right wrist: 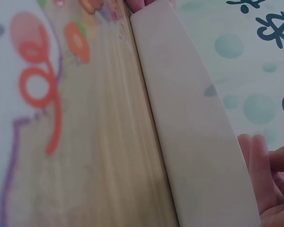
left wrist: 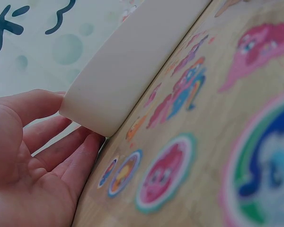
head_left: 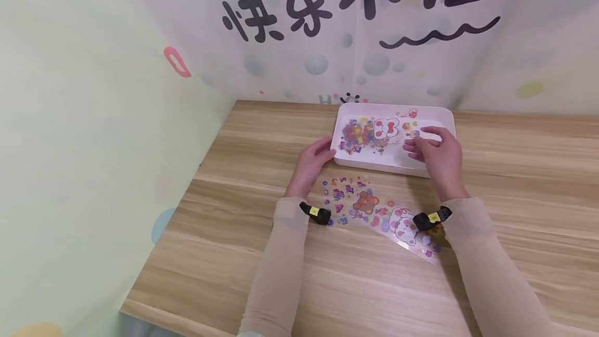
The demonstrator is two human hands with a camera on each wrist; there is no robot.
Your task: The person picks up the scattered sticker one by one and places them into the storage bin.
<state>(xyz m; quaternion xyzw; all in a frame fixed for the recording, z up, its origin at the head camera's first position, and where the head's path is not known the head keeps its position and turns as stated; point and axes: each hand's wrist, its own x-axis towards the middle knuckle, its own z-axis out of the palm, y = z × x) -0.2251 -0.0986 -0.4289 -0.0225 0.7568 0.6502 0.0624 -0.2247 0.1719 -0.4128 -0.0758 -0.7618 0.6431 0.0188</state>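
A white tray (head_left: 374, 164) stands near the back edge of the table. My left hand (head_left: 314, 163) holds its front left corner, thumb at the rim and fingers against the outside in the left wrist view. Inside lie a heap of small colourful stickers (head_left: 357, 134) and a bunny sticker (head_left: 387, 129) with a red bow. Over the tray's right part, my right hand (head_left: 440, 157) has bent fingers, thumb and index close together beside small stickers (head_left: 406, 126). Whether it pinches anything is unclear. In the right wrist view the tray wall (right wrist: 194, 113) hides part of this hand.
Clear sticker sheets lie on the wooden table (head_left: 224, 212) in front of the tray: one with small ponies (head_left: 339, 194), another with a bear (head_left: 366, 202) and bunnies (head_left: 403, 227). My forearms pass on either side. A printed cloth (head_left: 290, 66) hangs behind the table.
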